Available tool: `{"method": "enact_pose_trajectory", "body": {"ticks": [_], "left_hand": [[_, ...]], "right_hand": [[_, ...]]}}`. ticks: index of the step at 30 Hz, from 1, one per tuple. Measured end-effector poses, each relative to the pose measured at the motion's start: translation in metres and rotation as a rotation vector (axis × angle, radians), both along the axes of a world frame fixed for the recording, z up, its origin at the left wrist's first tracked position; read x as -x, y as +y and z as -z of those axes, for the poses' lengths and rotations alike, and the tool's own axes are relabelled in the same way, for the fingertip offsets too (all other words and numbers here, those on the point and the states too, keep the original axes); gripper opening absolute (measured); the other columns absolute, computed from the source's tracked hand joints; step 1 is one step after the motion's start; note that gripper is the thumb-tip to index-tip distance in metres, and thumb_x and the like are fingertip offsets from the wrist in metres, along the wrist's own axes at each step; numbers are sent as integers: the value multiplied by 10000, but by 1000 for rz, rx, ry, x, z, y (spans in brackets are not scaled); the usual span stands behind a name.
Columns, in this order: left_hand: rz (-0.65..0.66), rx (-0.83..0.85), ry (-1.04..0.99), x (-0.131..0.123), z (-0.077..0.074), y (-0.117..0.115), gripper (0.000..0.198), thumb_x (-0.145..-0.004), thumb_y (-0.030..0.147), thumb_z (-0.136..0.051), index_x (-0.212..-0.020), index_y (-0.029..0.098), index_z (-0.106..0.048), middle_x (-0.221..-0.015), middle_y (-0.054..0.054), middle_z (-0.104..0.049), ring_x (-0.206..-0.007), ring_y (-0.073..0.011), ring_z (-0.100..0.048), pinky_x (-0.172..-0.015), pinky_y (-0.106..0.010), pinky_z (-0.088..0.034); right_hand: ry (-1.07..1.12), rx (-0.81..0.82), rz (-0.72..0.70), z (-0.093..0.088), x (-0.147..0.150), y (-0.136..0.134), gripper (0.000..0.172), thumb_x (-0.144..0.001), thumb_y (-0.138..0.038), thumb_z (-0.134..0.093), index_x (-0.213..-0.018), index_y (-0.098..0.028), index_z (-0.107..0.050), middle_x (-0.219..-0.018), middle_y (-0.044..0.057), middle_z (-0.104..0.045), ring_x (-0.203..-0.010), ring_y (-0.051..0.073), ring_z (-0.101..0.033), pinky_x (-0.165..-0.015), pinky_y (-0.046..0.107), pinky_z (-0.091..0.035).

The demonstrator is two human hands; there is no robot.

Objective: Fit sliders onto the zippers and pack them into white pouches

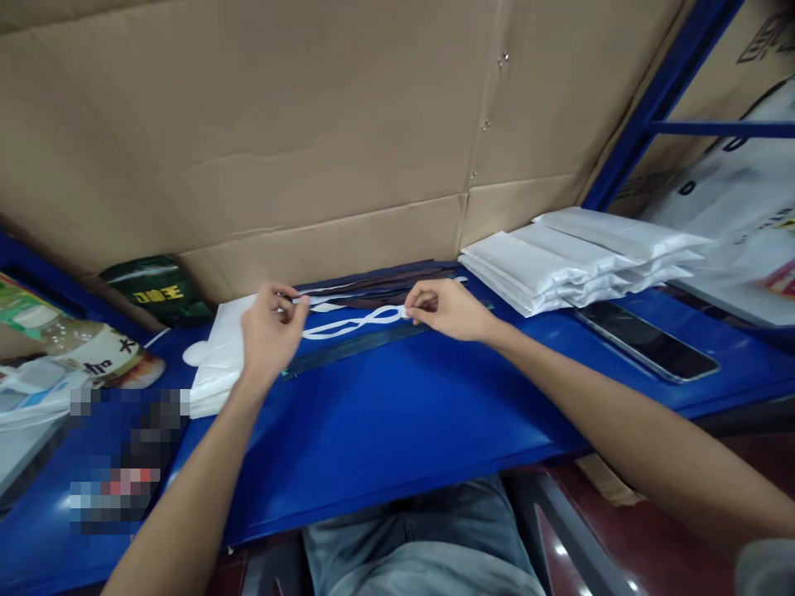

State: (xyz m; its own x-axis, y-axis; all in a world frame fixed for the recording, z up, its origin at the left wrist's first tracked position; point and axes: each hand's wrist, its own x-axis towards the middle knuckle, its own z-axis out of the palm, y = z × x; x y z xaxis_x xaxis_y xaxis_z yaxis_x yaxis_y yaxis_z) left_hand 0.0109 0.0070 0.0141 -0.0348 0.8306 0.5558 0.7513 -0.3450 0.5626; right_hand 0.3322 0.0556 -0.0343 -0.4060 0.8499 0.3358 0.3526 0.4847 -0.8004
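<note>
Right hand [438, 306] had its thumb and fingertips pinched together on one end of a white band [374, 317], the other fingers curled in loosely. Left hand [270, 331] hung at the band's other end, thumb and forefinger bent towards each other with little gap; blur hid whether that pinch held any of it. The band lay between the two hands, low over the blue tabletop [397, 422], its two strands crossing once in a narrow, twisted loop.

It looked very light and limp, likely a soft woven or stretchy tape that would sag and twist rather than hold a shape. Little about it seemed fragile or slippery; tangling seemed the likelier trouble. A fingertip pinch at each end, flat across the width, would probably suit it best, keeping the strands apart.

Just beyond it ran thin brown strips [378, 300], flat and ribbon-like, and nearer the tabletop's front edge a dark strip [360, 349] with a smooth, matt look. White packets [546, 265], smooth-skinned and slightly puffed, were stacked to the right, with a hard, glossy phone [649, 341] in front. Behind stood creased brown cardboard [310, 124].
</note>
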Motion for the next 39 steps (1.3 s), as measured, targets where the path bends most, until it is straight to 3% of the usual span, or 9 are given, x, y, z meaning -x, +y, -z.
{"method": "enact_pose_trajectory", "body": {"ticks": [3, 6, 10, 18, 23, 28, 32, 35, 39], "left_hand": [[269, 142, 129, -26, 16, -9, 246, -1017, 419, -696, -895, 210, -744, -731, -7, -718, -597, -135, -626, -586, -257, -477], [433, 217, 240, -46, 27, -15, 212, -1043, 403, -658, -1018, 243, -795, -908, -11, -795, -646, -140, -662, -651, -276, -501], [366, 181, 315, -49, 38, -15, 262, -1088, 392, -581, -1130, 242, -792, -933, -33, -799, -682, -163, -688, -679, -289, -498], [320, 129, 382, -47, 46, -13, 162, -1043, 287, -586, -1031, 229, -736, -819, -5, -751, -664, -158, -649, -648, -286, -436], [166, 113, 508, -56, 38, -20, 71, -915, 275, -660, -868, 225, -680, -822, -15, -749, -679, -182, -653, -596, -303, -363], [-33, 122, 622, -50, 20, -17, 129, -919, 325, -630, -859, 234, -699, -840, -39, -769, -725, -233, -697, -615, -330, -383], [-246, 234, 674, -15, 6, -3, 181, -906, 375, -628, -846, 241, -733, -840, -73, -768, -787, -296, -714, -708, -380, -483], [-408, 323, 706, 19, -4, 8, 228, -869, 429, -655, -857, 235, -774, -877, -119, -763, -871, -355, -724, -776, -440, -534], [-498, 376, 703, 48, -18, 10, 276, -857, 473, -655, -856, 237, -798, -909, -132, -764, -905, -380, -720, -780, -463, -556]], "right_hand": [[68, 19, -44, -5, 13, -14, 169, -933, -371, -737, -942, -221, -658, -849, 42, -797, -764, 204, -753, -718, 327, -561], [89, 8, -90, -10, 24, -28, 152, -942, -352, -730, -973, -227, -650, -868, 33, -801, -793, 208, -763, -731, 318, -559], [71, -22, -141, -10, 35, -37, 126, -961, -333, -709, -986, -231, -639, -894, 22, -810, -823, 205, -773, -761, 305, -549], [2, -69, -131, -7, 40, -42, 119, -978, -331, -689, -1026, -229, -652, -921, 11, -827, -823, 200, -780, -775, 297, -537], [-16, -67, -122, -11, 44, -47, 161, -957, -299, -697, -1105, -236, -696, -898, 2, -833, -803, 206, -778, -784, 311, -559], [-12, -58, -35, -21, 37, -45, 162, -924, -277, -704, -1079, -233, -721, -888, 16, -834, -768, 220, -786, -688, 299, -568], [-94, -39, 92, -34, 7, -31, 237, -884, -247, -711, -1119, -235, -736, -867, 28, -831, -737, 225, -784, -599, 283, -551], [-244, -15, 285, -44, -29, -18, 290, -839, -240, -724, -1126, -242, -760, -843, 34, -824, -680, 228, -762, -515, 283, -504], [-414, -49, 537, -55, -73, -6, 279, -815, -211, -710, -1081, -242, -791, -817, 46, -809, -768, 262, -773, -628, 326, -551]]}}
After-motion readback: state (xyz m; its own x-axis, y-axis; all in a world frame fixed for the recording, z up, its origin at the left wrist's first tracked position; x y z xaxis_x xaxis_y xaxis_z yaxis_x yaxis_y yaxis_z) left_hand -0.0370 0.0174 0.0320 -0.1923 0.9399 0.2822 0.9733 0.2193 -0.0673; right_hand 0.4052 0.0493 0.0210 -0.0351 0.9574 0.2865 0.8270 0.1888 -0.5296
